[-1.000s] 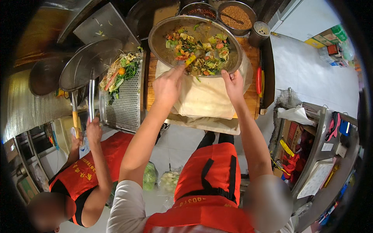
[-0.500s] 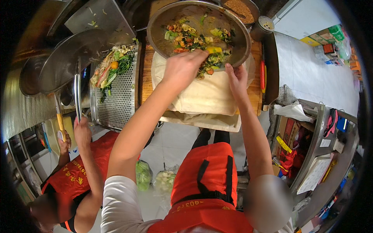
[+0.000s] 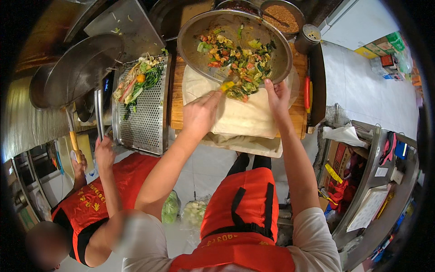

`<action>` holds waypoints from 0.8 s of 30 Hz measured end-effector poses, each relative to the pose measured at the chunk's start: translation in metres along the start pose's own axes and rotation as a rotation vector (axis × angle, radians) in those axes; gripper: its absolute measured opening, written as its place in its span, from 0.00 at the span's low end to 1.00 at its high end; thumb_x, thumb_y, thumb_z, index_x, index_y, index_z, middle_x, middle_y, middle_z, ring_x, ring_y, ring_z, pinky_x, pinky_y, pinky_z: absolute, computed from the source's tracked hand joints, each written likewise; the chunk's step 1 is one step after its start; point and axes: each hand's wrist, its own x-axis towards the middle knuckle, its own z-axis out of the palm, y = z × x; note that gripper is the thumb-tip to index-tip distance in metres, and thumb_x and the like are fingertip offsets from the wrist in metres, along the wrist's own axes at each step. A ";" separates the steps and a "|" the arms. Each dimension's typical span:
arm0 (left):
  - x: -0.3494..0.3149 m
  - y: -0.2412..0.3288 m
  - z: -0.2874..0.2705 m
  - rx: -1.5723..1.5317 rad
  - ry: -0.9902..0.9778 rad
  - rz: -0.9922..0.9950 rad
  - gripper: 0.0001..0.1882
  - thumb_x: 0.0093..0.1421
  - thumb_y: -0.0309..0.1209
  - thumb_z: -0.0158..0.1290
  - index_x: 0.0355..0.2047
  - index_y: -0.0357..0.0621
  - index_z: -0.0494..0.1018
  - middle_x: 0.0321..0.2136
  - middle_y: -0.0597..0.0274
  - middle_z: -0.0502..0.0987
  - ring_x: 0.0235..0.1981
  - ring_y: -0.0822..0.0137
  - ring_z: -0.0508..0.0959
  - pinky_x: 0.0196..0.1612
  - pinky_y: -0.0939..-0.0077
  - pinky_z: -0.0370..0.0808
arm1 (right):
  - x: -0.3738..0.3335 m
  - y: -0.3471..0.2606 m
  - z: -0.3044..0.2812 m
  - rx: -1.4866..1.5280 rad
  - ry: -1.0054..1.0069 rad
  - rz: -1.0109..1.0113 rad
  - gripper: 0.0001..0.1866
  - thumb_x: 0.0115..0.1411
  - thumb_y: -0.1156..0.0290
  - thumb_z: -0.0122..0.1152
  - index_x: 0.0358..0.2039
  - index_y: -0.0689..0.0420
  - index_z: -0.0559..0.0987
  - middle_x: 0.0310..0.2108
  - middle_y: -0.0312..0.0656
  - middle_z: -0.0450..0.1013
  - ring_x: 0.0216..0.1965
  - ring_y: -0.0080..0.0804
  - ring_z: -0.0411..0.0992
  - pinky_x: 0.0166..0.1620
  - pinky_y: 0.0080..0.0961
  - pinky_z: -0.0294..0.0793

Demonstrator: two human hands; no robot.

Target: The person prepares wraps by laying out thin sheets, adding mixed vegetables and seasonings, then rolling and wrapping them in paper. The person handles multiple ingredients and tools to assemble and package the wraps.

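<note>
Chopped vegetables point(image 3: 249, 68) lie in a steel bowl point(image 3: 260, 28) and over its near rim, above cream cloth point(image 3: 244, 118) on the wooden worktop point(image 3: 297, 115); the right hand point(image 3: 279, 93) clasps that rim, seemingly steadying its tilt; the left hand point(image 3: 201, 111) grips a yellow-marked utensil point(image 3: 227, 85) beside the food; left, a perforated tray point(image 3: 140, 127); right, pale tiled floor point(image 3: 346, 84).

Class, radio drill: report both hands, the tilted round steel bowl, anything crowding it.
Left hand gripping blurred yellow-marked utensil. Right hand holding steel bowl at near rim; multicoloured chopped vegetables overhanging it. Round metal bowl of tan granules close behind.
</note>
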 end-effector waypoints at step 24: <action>0.036 -0.018 -0.001 -0.042 -0.054 0.294 0.16 0.52 0.27 0.59 0.43 0.47 0.80 0.40 0.61 0.82 0.33 0.62 0.83 0.33 0.71 0.80 | 0.003 0.002 0.001 -0.008 0.005 -0.004 0.12 0.67 0.70 0.57 0.47 0.63 0.74 0.34 0.29 0.71 0.32 0.14 0.62 0.35 0.15 0.63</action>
